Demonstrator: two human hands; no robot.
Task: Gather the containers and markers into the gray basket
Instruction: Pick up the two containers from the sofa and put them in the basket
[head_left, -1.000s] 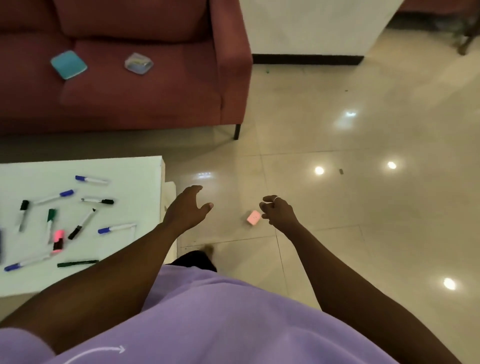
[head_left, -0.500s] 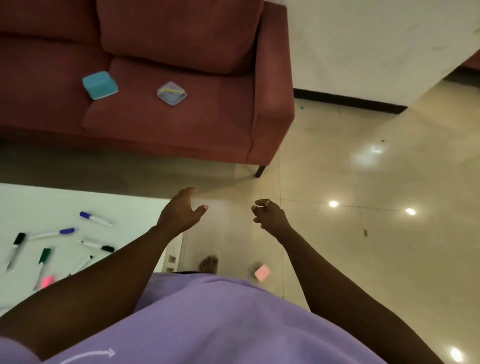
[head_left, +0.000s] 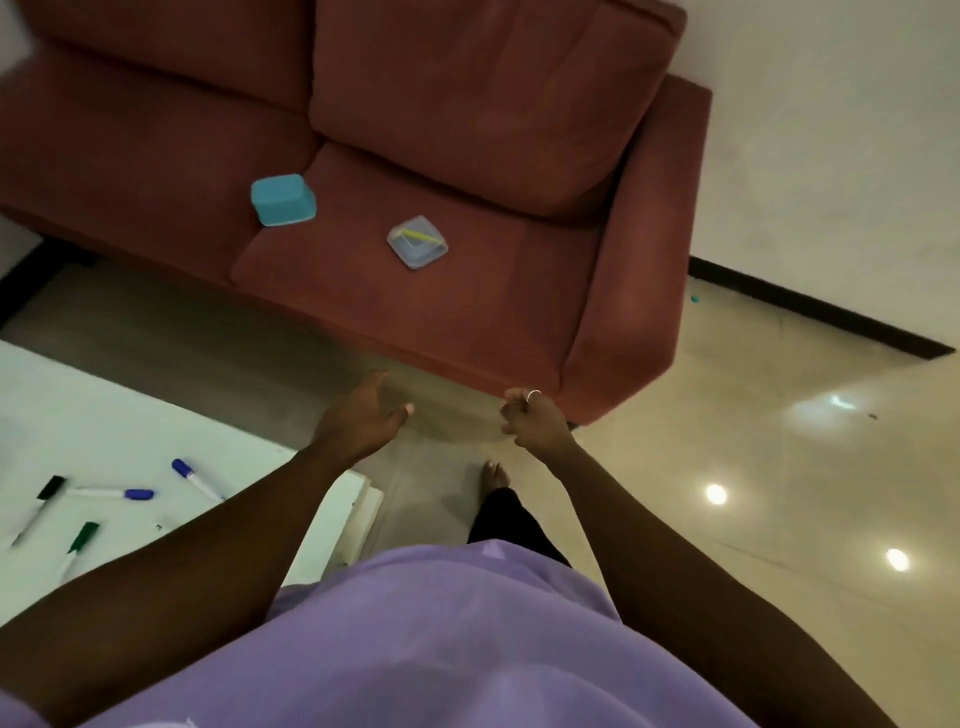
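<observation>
My left hand (head_left: 358, 422) spread, right hand (head_left: 531, 422) loosely curled, both empty. Risk: clear container (head_left: 417, 242) slipping from one-handed grab off soft sofa (head_left: 467, 317).

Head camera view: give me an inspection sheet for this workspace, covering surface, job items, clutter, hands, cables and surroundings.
Surface: white table at lower left, with markers lying loose on it.
Job's things: teal container and clear container sit apart on the red sofa seat. On the table are the blue-capped marker nearest the arm, other blue-capped marker, black-capped marker and green-capped marker. Gray basket not in view.
Clutter: small teal speck on the floor by the wall.
Grippers: left hand open, empty; right hand loosely curled, empty.
Cables: nothing seen.
Surroundings: glossy tiled floor with light reflections; white wall.
</observation>
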